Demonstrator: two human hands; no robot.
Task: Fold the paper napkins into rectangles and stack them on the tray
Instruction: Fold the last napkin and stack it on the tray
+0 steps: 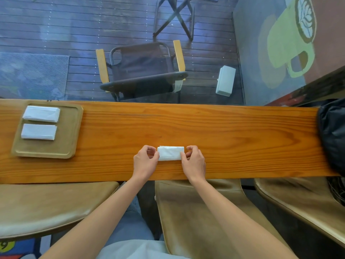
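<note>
Both hands are working the folded napkin right now, and it is lying flat on the wooden counter, a little nearer the front edge than the back one and roughly midway along the length in view. The left hand is pinching the napkin's left short edge between thumb and curled fingers; the right hand is pinching the right short edge the same way, thumb lying on top of the paper. The napkin's long edges are running parallel to the counter's front edge, and a thin sliver of a lower layer is peeking out along its far edge.

Over at the counter's left end, the tray is sitting close to the back edge, its front rim well short of the counter's front edge. Two folded napkins are lying on it side by side, not stacked: the far napkin near the tray's back-left corner, the near napkin just in front of it with a narrow gap between. The tray's right half and front strip are showing bare.

Between the hands and the tray, a wide stretch of bare counter is lying open. To the right, open wood is running on until a dark bag at the right end.
</note>
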